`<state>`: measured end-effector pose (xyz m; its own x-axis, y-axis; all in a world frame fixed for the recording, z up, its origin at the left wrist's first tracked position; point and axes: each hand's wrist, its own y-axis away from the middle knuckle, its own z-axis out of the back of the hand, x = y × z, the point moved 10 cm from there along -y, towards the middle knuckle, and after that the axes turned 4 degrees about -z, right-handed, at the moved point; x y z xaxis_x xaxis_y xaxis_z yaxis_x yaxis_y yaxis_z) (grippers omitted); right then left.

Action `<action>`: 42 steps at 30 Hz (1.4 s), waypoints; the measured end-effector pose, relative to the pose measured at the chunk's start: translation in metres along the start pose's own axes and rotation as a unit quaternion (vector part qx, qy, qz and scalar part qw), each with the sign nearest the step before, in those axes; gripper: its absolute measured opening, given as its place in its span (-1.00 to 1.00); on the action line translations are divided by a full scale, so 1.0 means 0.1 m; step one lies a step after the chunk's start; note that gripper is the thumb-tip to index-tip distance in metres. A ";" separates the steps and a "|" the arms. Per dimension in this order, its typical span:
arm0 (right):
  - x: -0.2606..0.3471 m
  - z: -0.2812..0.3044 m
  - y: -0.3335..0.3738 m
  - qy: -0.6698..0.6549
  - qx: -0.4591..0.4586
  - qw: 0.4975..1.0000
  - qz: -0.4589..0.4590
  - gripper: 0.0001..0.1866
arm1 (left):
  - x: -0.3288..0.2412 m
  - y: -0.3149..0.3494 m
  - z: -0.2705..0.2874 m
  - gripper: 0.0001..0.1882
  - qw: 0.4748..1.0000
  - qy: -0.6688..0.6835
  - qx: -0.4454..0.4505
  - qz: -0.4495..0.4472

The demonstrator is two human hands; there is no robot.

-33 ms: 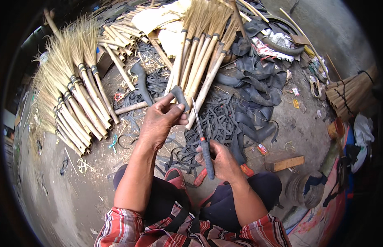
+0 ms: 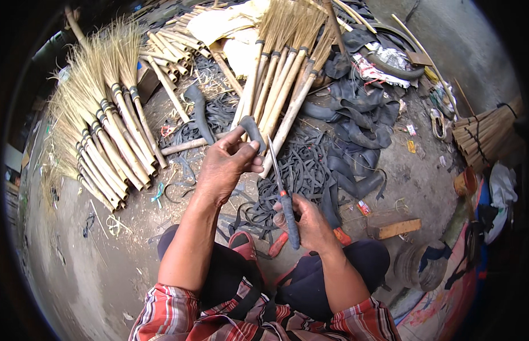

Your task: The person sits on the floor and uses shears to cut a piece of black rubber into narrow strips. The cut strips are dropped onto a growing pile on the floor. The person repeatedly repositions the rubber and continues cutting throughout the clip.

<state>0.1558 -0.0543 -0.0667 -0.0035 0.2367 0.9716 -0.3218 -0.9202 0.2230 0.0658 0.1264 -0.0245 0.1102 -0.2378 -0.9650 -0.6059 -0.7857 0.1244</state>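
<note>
My left hand (image 2: 227, 166) pinches a short curved piece of black rubber (image 2: 252, 134) between thumb and fingers, held up over the floor. My right hand (image 2: 311, 226) is wrapped round the dark, tape-bound handle of a knife (image 2: 289, 218), its narrow blade pointing up and away. The blade tip is close beside the rubber's lower end; whether they touch I cannot tell. Beyond the knife lies a tangled heap of cut black rubber strips (image 2: 310, 170). Larger pieces of black rubber tube (image 2: 361, 122) are piled farther back on the right.
Grass brooms (image 2: 114, 148) lie in a row at left; more brooms (image 2: 281, 85) lean at centre back, by bare sticks (image 2: 168, 48). Red-orange handles (image 2: 278, 245) lie near my feet. A wooden block (image 2: 395, 228) and a round container (image 2: 422, 264) are on the right.
The whole view has shifted very slightly. Both hands keep the same holds on the rubber and the knife.
</note>
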 end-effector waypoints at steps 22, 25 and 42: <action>-0.05 -0.03 0.01 -0.007 0.045 0.996 -0.071 -0.81 | 0.01 0.04 -0.13 -0.39 0.993 -0.037 0.111 -0.012; -0.10 -0.09 -0.02 -0.096 0.041 0.991 -0.086 -0.78 | 0.00 0.03 -0.11 -0.39 0.993 -0.056 0.100 -0.022; 0.02 -0.08 -0.08 0.058 -0.046 0.997 0.036 -0.81 | 0.11 0.03 -0.20 -0.36 0.987 -0.085 0.138 -0.022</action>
<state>0.1507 -0.0444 -0.0668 -0.1380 0.2113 0.9676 -0.4030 -0.9044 0.1400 0.0805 0.1103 -0.0299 0.0213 -0.0887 -0.9958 -0.7971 -0.6027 0.0367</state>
